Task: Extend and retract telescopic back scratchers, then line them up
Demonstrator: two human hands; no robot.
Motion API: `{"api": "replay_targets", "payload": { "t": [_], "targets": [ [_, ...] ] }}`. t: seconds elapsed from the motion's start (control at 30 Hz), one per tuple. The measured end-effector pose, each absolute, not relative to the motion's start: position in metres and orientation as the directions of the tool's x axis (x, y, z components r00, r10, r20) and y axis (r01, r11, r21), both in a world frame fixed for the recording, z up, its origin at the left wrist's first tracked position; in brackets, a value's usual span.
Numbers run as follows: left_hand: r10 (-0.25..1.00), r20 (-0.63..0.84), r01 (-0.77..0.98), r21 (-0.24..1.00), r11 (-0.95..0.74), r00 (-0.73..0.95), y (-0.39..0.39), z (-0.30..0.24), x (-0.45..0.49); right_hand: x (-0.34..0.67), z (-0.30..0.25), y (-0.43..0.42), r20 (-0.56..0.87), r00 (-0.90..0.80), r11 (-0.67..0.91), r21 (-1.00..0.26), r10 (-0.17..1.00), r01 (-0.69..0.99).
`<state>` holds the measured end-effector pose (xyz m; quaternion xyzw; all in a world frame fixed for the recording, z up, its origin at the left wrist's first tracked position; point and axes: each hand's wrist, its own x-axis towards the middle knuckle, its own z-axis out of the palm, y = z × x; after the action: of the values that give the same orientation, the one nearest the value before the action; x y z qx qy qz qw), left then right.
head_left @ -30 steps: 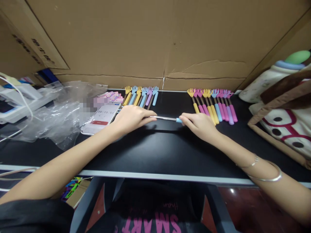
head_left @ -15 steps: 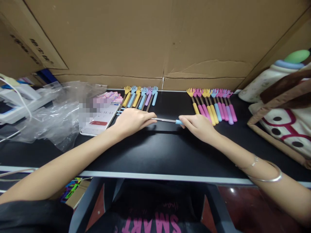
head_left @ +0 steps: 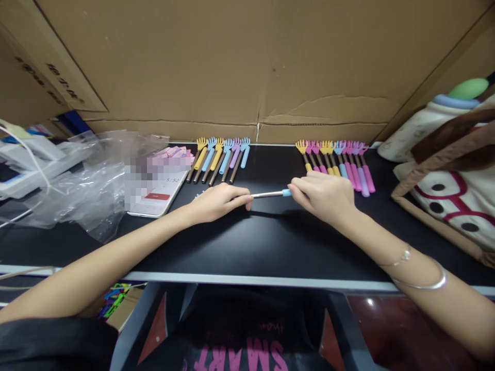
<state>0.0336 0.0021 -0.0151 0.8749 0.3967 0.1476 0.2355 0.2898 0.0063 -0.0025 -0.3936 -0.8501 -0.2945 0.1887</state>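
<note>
Between my two closed hands a telescopic back scratcher lies level above the table, its metal rod bare in the middle. My left hand wraps the claw end, and light blue tips poke out behind the fingers. My right hand grips the light blue handle, most of which is hidden in the fist. Beyond my left hand lie several back scratchers in yellow, blue and purple, with loose handle sleeves among the rods. Past my right hand is a row of back scratchers with coloured handles on, partly covered by that hand.
A phone with a running timer and a crumpled clear plastic bag lie left. Cardboard walls the back of the black table. At right stand a white bottle and a fabric bag.
Both hands have come slightly nearer to me with the back scratcher. My right hand has turned on the handle, its knuckles now higher. More of the left row's rods show.
</note>
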Motion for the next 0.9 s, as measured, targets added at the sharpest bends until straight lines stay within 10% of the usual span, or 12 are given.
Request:
{"api": "replay_targets", "payload": {
  "t": [0.17,0.47,0.9],
  "targets": [
    [0.764,0.072,0.638,0.504,-0.582,0.641,0.003,-0.011,0.031,0.288,-0.003,0.006,0.564,-0.623,0.514,0.364,0.542,0.777],
    [0.789,0.277,0.816,0.028,-0.577,0.548,0.0,-0.007,0.03,0.29,-0.007,0.008,0.5,-0.542,0.53,0.183,0.675,0.828],
    [0.596,0.436,0.736,-0.341,-0.584,0.675,-0.003,-0.005,0.03,0.289,-0.011,0.018,0.016,-0.596,0.473,-0.625,0.803,0.621]
  ]
}}
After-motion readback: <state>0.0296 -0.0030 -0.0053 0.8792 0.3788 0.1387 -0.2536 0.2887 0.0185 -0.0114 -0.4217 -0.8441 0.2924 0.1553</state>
